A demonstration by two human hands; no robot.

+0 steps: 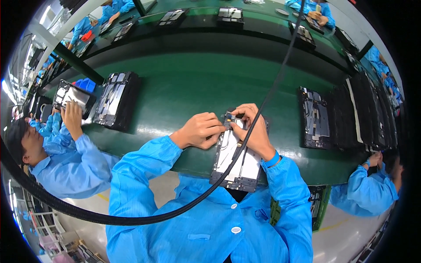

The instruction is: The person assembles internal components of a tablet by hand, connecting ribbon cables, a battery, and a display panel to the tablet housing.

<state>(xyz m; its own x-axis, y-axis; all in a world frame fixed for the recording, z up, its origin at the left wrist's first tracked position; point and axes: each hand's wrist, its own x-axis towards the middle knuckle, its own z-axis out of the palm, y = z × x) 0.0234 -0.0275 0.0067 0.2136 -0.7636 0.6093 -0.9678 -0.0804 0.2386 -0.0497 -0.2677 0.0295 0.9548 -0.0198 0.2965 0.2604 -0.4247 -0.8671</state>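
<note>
In front of me, an opened tablet (251, 163) lies lengthwise at the bench's near edge, showing silver battery areas, dark cables and black end sections. My left hand (202, 130) is closed at the tablet's upper left edge, its fingertips bunched by the top corner; whatever they pinch is hidden. Over the top end curls my right hand (255, 132), thumb and fingers closed beside a small dark part (229, 118) with a yellow spot. Whether that part is loose or fixed to the tablet cannot be told. A blue band circles my right wrist.
Stacked opened tablets (115, 98) stand left on the green bench (197, 83); another stack (315, 118) and a row of black panels (364, 111) stand right. A black cable (280, 65) crosses my view. Co-workers sit both sides; the left one handles a tablet (75, 97). A green crate (322, 206) is below right.
</note>
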